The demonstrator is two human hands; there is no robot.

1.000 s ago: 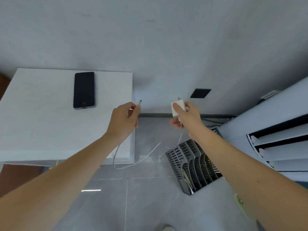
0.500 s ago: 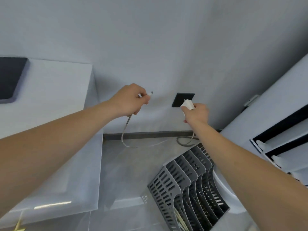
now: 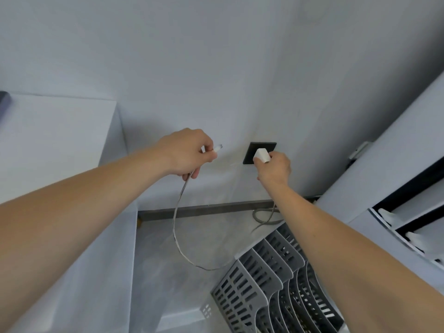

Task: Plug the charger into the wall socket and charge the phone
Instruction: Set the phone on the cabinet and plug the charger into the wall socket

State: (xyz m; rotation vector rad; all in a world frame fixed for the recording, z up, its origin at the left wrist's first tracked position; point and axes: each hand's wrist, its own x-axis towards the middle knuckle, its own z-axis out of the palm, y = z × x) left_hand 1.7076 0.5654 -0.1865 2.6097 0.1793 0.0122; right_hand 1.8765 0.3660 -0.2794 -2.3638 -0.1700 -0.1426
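The white charger [image 3: 261, 155] is pressed against the dark wall socket [image 3: 260, 153], low on the wall just above the skirting; whether its pins are fully seated I cannot tell, since my fingers and the block hide them. My right hand [image 3: 274, 167] is clamped around the block from behind, so I can push straight in. The cable [image 3: 176, 233] hangs from my left hand in a slack loop towards the floor, passing just beside a grey slotted file rack [image 3: 276, 282]. My left hand [image 3: 186, 152] is pinched shut on the connector end [image 3: 217, 148], held up and away from the socket, I think to keep the lead from snagging and ready for the phone. The phone [image 3: 4, 98] shows only as a dark corner at the left edge, lying on the white table [image 3: 60, 140], well apart from both hands.
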